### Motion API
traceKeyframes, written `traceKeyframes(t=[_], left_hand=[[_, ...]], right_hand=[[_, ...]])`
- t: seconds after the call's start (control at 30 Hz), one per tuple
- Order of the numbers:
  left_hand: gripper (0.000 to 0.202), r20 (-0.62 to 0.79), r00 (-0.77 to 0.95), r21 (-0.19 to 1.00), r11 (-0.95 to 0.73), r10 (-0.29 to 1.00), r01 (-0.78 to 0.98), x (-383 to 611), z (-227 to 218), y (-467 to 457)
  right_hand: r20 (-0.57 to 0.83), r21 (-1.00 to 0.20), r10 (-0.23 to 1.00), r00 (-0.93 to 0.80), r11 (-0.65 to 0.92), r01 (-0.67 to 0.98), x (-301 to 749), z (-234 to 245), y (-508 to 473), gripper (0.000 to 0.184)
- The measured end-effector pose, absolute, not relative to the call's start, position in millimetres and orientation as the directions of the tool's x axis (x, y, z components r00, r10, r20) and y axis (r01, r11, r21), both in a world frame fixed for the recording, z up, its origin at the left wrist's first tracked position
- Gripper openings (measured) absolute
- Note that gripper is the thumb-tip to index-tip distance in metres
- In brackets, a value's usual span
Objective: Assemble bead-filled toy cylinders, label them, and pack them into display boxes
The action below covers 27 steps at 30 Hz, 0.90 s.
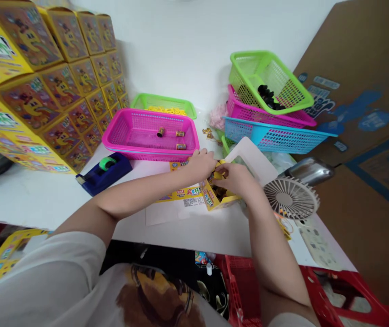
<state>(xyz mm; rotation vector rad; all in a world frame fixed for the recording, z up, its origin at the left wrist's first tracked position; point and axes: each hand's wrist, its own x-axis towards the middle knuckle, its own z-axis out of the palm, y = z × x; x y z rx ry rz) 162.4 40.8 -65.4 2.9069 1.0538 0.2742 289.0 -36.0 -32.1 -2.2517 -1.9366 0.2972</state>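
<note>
A yellow printed carton (220, 197) stands open on the white table, with small dark-and-gold pieces inside it. My left hand (201, 164) lies at the carton's left rear side with its fingers curled over the edge; the fingertips are partly hidden. Over the opening, my right hand (237, 178) is closed, thumb and fingers together, its tips among the pieces; what they grip is too small to make out. Under and left of the carton lies a flat yellow-and-white printed card (177, 195). A white flap (254, 161) stands up behind my right hand.
A magenta basket (150, 156) holds 3 small gold cylinders. Left of it are a blue tape dispenser (107, 175) and stacked yellow boxes (78, 77). Tilted baskets (276, 134) are piled at the right rear. A small fan (290, 197) lies close to my right forearm.
</note>
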Motion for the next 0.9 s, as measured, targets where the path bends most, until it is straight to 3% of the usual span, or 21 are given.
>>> traceKeyframes(t=[0.2, 0.4, 0.57, 0.7, 0.77, 0.9], left_hand=[[0.032, 0.175, 0.731, 0.112, -0.751, 0.659, 0.651, 165.7, -63.8, 38.2], [0.033, 0.219, 0.738, 0.245, -0.768, 0.638, 0.591, 147.9, -37.7, 64.2], [0.045, 0.410, 0.466, 0.418, -0.615, 0.784, 0.668, 118.3, -5.4, 126.3], [0.057, 0.201, 0.316, 0.424, -0.373, 0.927, 0.826, 105.1, -15.7, 186.3], [0.062, 0.088, 0.279, 0.405, -0.290, 0.956, 0.867, 100.4, -31.6, 207.9], [0.081, -0.100, 0.246, 0.360, -0.196, 0.964, 0.912, 94.5, -62.6, 231.1]], right_hand=[[0.022, -0.227, 0.992, 0.122, -0.114, 0.967, 282.6, -43.2, -32.7, 0.029], [0.135, -0.222, 0.981, 0.136, -0.104, 0.970, 285.4, -69.2, -19.1, 0.022], [0.228, -0.232, 0.970, 0.081, -0.027, 0.972, 291.0, -86.8, -9.6, 0.006], [0.325, -0.257, 0.945, 0.043, 0.045, 0.965, 292.8, -81.9, -20.7, 0.008], [0.479, -0.280, 0.877, 0.027, 0.124, 0.952, 292.8, -75.5, -36.1, 0.009], [0.875, -0.228, 0.476, 0.090, 0.242, 0.943, 293.9, -75.6, -70.4, 0.009]])
